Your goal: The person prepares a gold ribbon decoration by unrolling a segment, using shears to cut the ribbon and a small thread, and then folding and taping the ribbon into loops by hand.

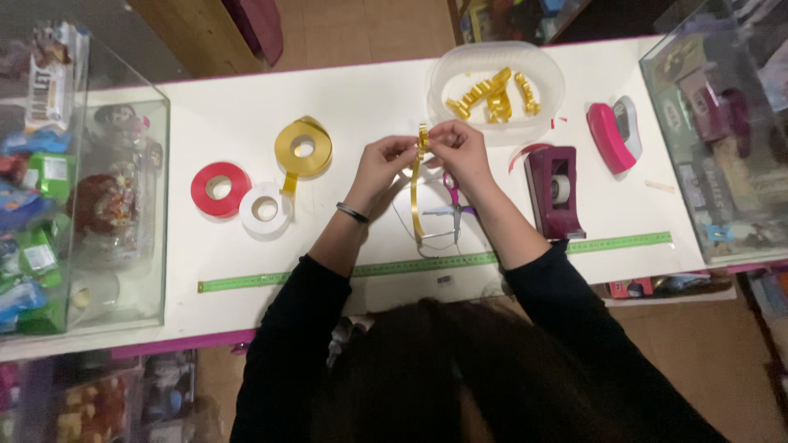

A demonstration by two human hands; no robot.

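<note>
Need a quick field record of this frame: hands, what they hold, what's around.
left hand: pinching gold ribbon strip near its top
right hand: pinching the same strip's folded top
strip: hangs down toward the white table
scissors: flat on the table under the hands
ribbon rolls: gold, red, white, left of the hands
white bowl: holds folded gold ribbon pieces
tape dispenser: right of the hands
green ruler: along the near edge

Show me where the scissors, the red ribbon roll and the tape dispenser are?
Scissors (451, 199): head view, on the pink handles below the hands.
Red ribbon roll (220, 189): head view, on its flat red face.
Tape dispenser (553, 190): head view, on its maroon body beside the tape.
</note>
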